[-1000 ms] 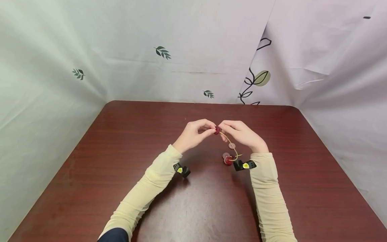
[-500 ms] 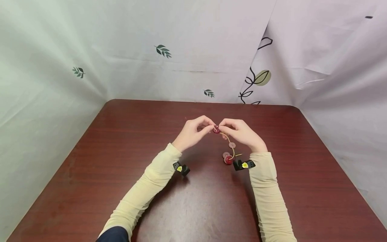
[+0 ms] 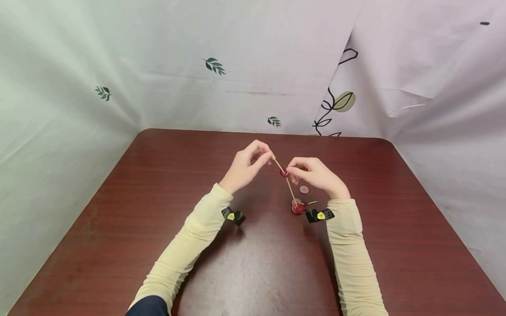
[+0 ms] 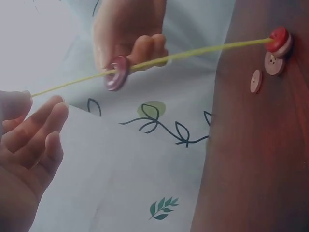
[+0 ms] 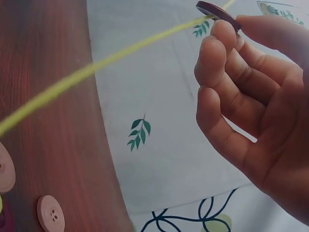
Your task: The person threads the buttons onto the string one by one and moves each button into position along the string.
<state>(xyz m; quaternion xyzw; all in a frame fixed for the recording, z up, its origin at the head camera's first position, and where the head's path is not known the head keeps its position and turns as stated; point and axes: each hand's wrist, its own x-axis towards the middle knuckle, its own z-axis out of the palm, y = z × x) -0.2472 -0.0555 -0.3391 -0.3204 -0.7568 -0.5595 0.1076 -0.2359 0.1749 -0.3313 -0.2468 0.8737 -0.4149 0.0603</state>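
Observation:
My left hand pinches a yellow cord near its end, thumb against fingertips. The cord passes through a dark red button, which my right hand pinches by its edge between thumb and forefinger. From there the cord runs taut down to a bright red button on the table, where more buttons cluster. In the head view, a short tail of cord sticks out to the right of that cluster. The right wrist view shows the held button edge-on, with the other fingers curled below it.
A loose pink button lies on the dark red wooden table, just beyond the cluster. Another pink button sits against the bright red one. White cloth with leaf prints hangs behind the table and along both sides.
My left hand has moved up and left from the dark red button, drawing cord through it. The slack cord is now straight. My right hand has barely moved.

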